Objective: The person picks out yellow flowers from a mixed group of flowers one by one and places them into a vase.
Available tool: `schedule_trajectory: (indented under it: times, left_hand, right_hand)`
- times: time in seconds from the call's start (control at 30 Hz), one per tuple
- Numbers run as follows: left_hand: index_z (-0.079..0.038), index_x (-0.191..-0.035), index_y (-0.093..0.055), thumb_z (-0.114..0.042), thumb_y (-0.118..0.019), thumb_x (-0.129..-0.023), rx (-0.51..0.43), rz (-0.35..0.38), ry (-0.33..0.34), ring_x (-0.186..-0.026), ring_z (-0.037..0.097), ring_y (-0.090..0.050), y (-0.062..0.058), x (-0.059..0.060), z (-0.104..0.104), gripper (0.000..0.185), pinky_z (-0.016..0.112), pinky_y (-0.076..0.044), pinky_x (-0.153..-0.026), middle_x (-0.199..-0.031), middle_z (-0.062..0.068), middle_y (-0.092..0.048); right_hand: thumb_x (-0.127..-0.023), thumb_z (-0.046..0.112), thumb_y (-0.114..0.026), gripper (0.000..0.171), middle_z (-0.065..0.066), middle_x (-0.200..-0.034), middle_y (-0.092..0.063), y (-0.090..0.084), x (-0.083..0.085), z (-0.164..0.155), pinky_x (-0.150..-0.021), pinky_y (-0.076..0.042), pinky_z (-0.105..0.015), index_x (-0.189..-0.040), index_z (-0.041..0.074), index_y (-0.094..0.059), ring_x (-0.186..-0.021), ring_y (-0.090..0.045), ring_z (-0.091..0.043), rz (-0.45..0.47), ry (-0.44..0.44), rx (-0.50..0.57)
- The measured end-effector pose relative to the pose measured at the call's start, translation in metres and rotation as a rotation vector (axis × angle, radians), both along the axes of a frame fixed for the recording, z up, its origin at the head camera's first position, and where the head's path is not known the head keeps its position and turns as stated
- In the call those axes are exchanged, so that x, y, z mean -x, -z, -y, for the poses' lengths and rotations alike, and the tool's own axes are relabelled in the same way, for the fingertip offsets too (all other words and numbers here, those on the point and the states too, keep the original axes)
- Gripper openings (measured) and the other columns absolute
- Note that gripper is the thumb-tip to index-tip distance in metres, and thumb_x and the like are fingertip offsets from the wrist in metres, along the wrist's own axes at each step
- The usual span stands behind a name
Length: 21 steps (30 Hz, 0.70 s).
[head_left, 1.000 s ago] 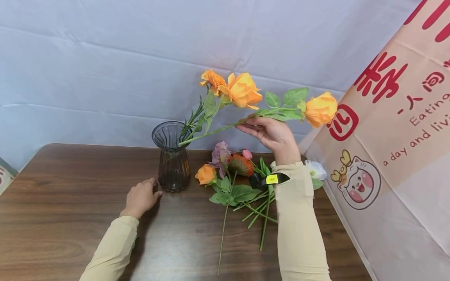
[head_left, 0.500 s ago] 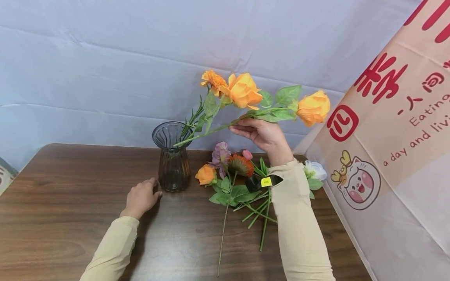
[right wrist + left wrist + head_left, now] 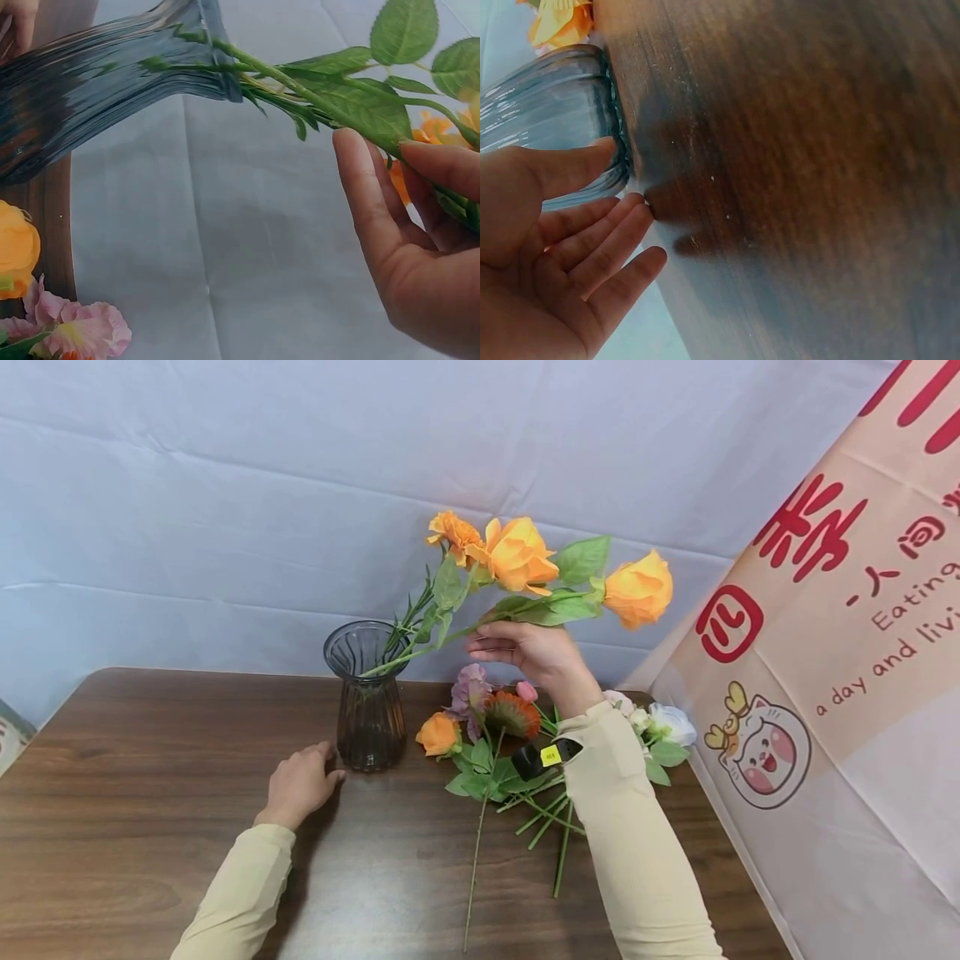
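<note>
My right hand (image 3: 534, 656) pinches the green stem of an orange rose (image 3: 640, 590) between thumb and fingers. The rose tilts low to the right, and its stem's cut end is inside the mouth of the dark glass vase (image 3: 371, 722). In the right wrist view, the stem (image 3: 296, 88) crosses the vase's rim. Two other blooms lean out of the vase: a ruffled orange flower (image 3: 455, 533) and a wide-open orange rose (image 3: 517, 557). My left hand (image 3: 298, 783) rests on the table beside the vase base, its fingers loosely extended and its thumb (image 3: 577, 166) close to the glass.
Right of the vase lie an orange rose (image 3: 438, 734), a purple flower (image 3: 470, 697), a rust-coloured flower (image 3: 513, 714) and a pink bud (image 3: 527, 692). White-blue flowers (image 3: 671, 724) lie beyond my right forearm. A pale cloth backdrop (image 3: 225, 527) hangs behind the wooden table (image 3: 150, 827).
My right hand has moved left and slightly down with the orange rose, and its stem end reaches farther into the vase. My left hand and the vase have stayed put.
</note>
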<state>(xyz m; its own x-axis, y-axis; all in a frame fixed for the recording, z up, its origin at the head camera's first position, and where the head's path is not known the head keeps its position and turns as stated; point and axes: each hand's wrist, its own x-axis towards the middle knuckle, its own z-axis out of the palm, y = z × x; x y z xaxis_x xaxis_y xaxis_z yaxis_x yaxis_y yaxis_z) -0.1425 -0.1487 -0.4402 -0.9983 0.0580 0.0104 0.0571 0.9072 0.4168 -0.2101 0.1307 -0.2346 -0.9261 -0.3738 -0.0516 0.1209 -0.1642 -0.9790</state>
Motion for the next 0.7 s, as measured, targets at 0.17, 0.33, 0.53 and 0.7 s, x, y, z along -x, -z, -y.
schedule_trajectory:
  times: [0.17, 0.33, 0.53, 0.7]
  left_hand:
    - [0.006, -0.111, -0.056, -0.020, -0.067, -0.083, 0.004, 0.002, 0.003, -0.081, 0.043, -0.058, 0.000, -0.001, 0.000, 0.040, 0.052, -0.047, -0.066, -0.103, 0.024, -0.060]
    - [0.006, -0.112, -0.056, -0.020, -0.067, -0.083, 0.002, 0.005, 0.003, -0.081, 0.043, -0.058, -0.001, -0.001, 0.000, 0.041, 0.052, -0.047, -0.066, -0.104, 0.024, -0.060]
    - [0.006, -0.113, -0.055, -0.021, -0.067, -0.083, 0.007, 0.008, 0.007, -0.082, 0.043, -0.058, 0.000, -0.001, 0.000, 0.042, 0.053, -0.047, -0.067, -0.105, 0.025, -0.060]
    - [0.007, -0.113, -0.055, -0.020, -0.067, -0.083, 0.013, 0.004, 0.014, -0.083, 0.043, -0.058, -0.001, -0.002, 0.001, 0.042, 0.053, -0.046, -0.068, -0.105, 0.025, -0.060]
  right_hand:
    - [-0.088, -0.011, -0.047, 0.015, -0.015, -0.079, -0.066, 0.001, 0.001, 0.004, -0.080, -0.048, -0.046, -0.085, -0.005, -0.060, -0.074, -0.066, -0.025, -0.028, -0.002, -0.027]
    - [-0.088, -0.011, -0.048, 0.011, -0.015, -0.080, -0.066, 0.002, 0.002, 0.007, -0.085, -0.043, -0.050, -0.089, -0.008, -0.058, -0.073, -0.066, -0.025, -0.029, -0.008, -0.061]
    - [-0.089, -0.010, -0.048, 0.013, -0.015, -0.080, -0.066, 0.000, 0.000, 0.009, -0.086, -0.044, -0.049, -0.088, -0.007, -0.061, -0.072, -0.066, -0.025, 0.001, 0.002, -0.061]
    - [-0.088, -0.013, -0.047, 0.014, -0.019, -0.081, -0.065, -0.003, 0.001, 0.012, -0.085, -0.045, -0.048, -0.088, -0.011, -0.060, -0.075, -0.066, -0.027, 0.004, -0.027, -0.043]
